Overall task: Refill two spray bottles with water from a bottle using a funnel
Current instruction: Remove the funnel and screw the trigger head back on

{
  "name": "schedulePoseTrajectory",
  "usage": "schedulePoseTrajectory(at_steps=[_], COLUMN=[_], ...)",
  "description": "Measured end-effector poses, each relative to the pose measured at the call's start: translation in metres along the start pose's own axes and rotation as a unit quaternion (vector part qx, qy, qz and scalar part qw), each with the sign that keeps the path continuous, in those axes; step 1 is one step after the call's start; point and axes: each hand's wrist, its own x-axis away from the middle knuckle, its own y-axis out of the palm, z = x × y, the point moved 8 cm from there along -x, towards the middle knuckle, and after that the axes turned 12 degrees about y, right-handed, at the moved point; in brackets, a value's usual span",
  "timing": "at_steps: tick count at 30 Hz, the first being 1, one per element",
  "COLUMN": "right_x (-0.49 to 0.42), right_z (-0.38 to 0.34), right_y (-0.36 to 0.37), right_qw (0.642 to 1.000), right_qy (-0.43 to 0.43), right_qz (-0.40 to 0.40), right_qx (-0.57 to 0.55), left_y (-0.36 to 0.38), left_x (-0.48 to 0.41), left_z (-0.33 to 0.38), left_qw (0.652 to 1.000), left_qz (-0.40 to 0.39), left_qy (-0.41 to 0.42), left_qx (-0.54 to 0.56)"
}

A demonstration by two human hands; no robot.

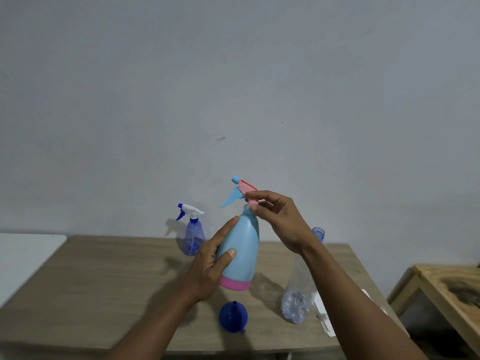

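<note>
We have the pale blue sprayer lifted off the table, tilted a bit, pink base toward us. Left hand wraps the body, thumb across the front, fingers closed round it. Right hand pinches the pink collar under the trigger head, fingertips closed on it; looks like a twist at the cap, though whether it's coming off or going on we can't tell from this view.

Risks from here: the bottle is held in mid-air w/ only one hand on the body, so a stiff cap could jerk it loose and drop it onto the funnel lying just below. If there's liquid inside, the tilt could spill it once the head is free. The dip tube may drag and flick drops as it comes out. Right forearm crosses in front of the water bottle, which stands uncapped, so a careless elbow move could tip it and flood the table.

Second sprayer, clear blue w/ white head, stands at the back, well apart, head still on.

No brand, label or writing readable on any item; the white strip by the water bottle shows nothing legible either.
</note>
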Motion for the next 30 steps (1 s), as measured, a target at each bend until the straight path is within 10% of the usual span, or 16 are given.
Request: schedulePoseTrajectory(at_steps=[30], right_x=[0.0016], right_z=[-0.0021], right_y=[0.0015], right_qw=[0.999], right_qy=[0.008], right_qz=[0.024], right_qx=[-0.036], left_y=[-0.0011], left_x=[-0.0011], left_z=[-0.0023], left_qw=[1.0], left_qz=[0.016], left_qy=[-0.006], left_qx=[0.026])
